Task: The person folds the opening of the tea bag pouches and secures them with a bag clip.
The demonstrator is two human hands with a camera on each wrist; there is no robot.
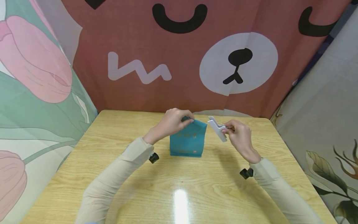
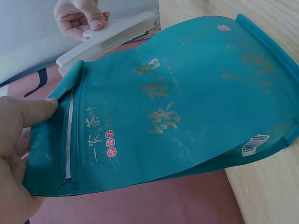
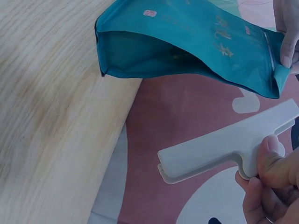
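A teal tea bag (image 1: 188, 140) with gold and white lettering stands upright on the table. My left hand (image 1: 175, 120) pinches its top edge at the left; in the left wrist view the thumb (image 2: 39, 111) lies on the bag near a pale strip across the upper part. The bag's top right corner is folded over. To the right of the bag, and apart from it, my right hand (image 1: 239, 137) pinches a white bag clip (image 3: 224, 144) by its handle. The clip's long bars (image 1: 216, 129) stand slanted in the air, a little apart in the head view.
The pale wooden table (image 1: 134, 186) runs under both arms, its back edge near a reddish cloth (image 1: 139, 96) with a cartoon face. Patterned cloths hang on the left (image 1: 36, 124) and right (image 1: 330, 124). Small black cameras (image 1: 153, 157) sit at the wrists.
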